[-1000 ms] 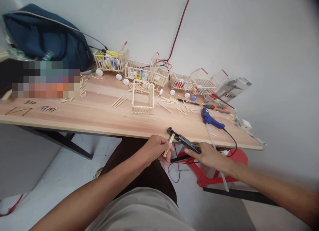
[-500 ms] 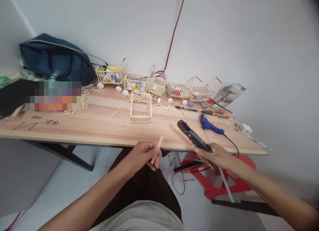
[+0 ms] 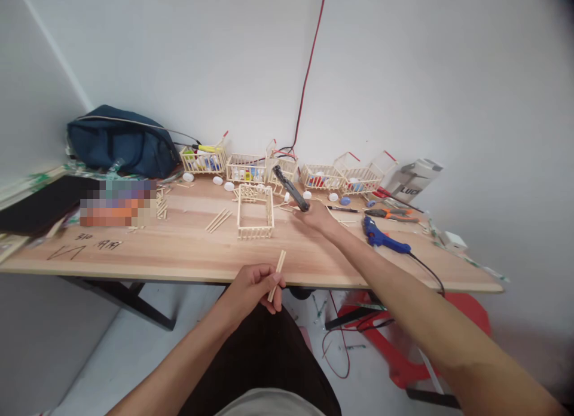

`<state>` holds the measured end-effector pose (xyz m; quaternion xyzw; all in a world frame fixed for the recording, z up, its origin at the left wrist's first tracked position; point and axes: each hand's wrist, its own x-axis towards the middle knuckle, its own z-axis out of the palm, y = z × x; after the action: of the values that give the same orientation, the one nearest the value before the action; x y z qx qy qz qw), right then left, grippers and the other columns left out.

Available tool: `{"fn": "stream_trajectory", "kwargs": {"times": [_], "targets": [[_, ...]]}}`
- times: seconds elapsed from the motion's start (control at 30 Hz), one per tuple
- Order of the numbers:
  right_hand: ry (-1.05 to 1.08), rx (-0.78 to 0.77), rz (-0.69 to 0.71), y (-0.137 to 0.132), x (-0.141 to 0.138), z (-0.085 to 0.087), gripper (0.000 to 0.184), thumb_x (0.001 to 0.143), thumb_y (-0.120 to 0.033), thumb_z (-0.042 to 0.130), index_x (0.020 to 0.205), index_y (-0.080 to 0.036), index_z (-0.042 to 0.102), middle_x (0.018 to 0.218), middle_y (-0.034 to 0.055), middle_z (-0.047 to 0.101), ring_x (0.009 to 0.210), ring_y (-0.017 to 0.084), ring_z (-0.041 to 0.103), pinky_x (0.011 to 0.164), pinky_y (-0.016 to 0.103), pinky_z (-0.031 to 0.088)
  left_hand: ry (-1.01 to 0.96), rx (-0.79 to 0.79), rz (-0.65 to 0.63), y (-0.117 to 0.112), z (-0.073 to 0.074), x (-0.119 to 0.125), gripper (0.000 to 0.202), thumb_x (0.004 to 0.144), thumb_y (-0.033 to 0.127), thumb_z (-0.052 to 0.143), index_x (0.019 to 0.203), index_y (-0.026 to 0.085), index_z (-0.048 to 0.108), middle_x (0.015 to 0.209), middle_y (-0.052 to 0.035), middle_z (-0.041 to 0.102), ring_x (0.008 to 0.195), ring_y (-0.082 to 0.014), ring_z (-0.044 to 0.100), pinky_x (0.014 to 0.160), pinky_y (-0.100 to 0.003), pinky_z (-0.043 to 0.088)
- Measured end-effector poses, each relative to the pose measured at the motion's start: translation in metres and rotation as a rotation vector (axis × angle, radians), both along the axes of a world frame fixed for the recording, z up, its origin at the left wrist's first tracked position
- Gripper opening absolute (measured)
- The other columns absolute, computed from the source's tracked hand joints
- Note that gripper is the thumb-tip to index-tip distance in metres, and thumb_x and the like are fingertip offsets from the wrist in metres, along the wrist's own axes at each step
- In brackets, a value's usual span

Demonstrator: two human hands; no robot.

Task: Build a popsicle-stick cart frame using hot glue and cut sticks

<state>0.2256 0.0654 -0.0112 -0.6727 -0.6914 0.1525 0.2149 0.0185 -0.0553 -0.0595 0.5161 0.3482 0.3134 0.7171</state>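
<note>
My left hand [image 3: 253, 287] is closed on short wooden sticks [image 3: 277, 275] at the near edge of the wooden table [image 3: 188, 248]. My right hand [image 3: 317, 215] reaches out over the table and grips black cutting pliers [image 3: 290, 187], their tip pointing up and away. The pliers hang just right of an open stick frame [image 3: 255, 211] that stands on the table. A row of small stick carts [image 3: 278, 165] lines the wall behind.
A blue glue gun [image 3: 381, 236] with its cord lies right of my right arm, orange pliers [image 3: 388, 214] beyond it. Loose sticks [image 3: 219, 220] lie left of the frame. A dark blue bag [image 3: 121, 142] sits at the back left. A red stool [image 3: 385, 338] stands under the table.
My right hand has carried the pliers from the table's near edge forward and left, out over the table beside the frame. My left hand keeps the sticks at the edge.
</note>
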Motion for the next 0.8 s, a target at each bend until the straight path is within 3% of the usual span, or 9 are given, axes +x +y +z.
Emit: {"fn": "stream_trajectory", "kwargs": {"times": [0.13,0.27,0.57,0.8], "targets": [[-0.059,-0.038,-0.006,0.027,-0.004,-0.011,0.036,0.081,-0.021,0.057,0.115,-0.016,0.069,0.097,0.0082,0.075,0.085,0.021,0.067,0.072,0.025,0.047,-0.007,-0.033,-0.001,0.002,-0.003,-0.001,0.039,0.078,0.05,0.064,0.078,0.012,0.058,0.053,-0.0015,0.06,0.048,-0.0113,0.056,0.05,-0.023,0.048],[-0.147,-0.057,0.003,0.037,-0.009,-0.013,0.03,0.08,-0.021,0.059,0.108,-0.017,0.07,0.097,0.0089,0.074,0.089,0.022,0.067,0.072,0.024,0.046,-0.012,-0.047,-0.003,0.002,-0.004,-0.002,0.04,0.077,0.051,0.064,0.078,0.011,0.058,0.053,-0.0014,0.06,0.048,-0.0112,0.056,0.05,-0.022,0.048],[-0.373,-0.041,-0.079,0.034,-0.013,-0.017,0.032,0.079,-0.016,0.059,0.111,-0.018,0.065,0.102,0.0145,0.071,0.095,0.028,0.065,0.074,0.03,0.045,-0.025,-0.07,-0.003,0.002,-0.004,-0.003,0.041,0.076,0.052,0.066,0.077,0.012,0.057,0.052,-0.0013,0.06,0.047,-0.011,0.056,0.049,-0.022,0.048],[-0.407,-0.01,-0.057,0.032,0.0,-0.017,0.026,0.085,-0.027,0.058,0.108,-0.018,0.066,0.102,0.0146,0.07,0.096,0.027,0.064,0.075,0.03,0.044,-0.024,-0.068,-0.003,0.002,-0.004,-0.003,0.041,0.077,0.052,0.065,0.078,0.012,0.057,0.053,-0.0011,0.059,0.048,-0.0114,0.057,0.049,-0.022,0.048]]}}
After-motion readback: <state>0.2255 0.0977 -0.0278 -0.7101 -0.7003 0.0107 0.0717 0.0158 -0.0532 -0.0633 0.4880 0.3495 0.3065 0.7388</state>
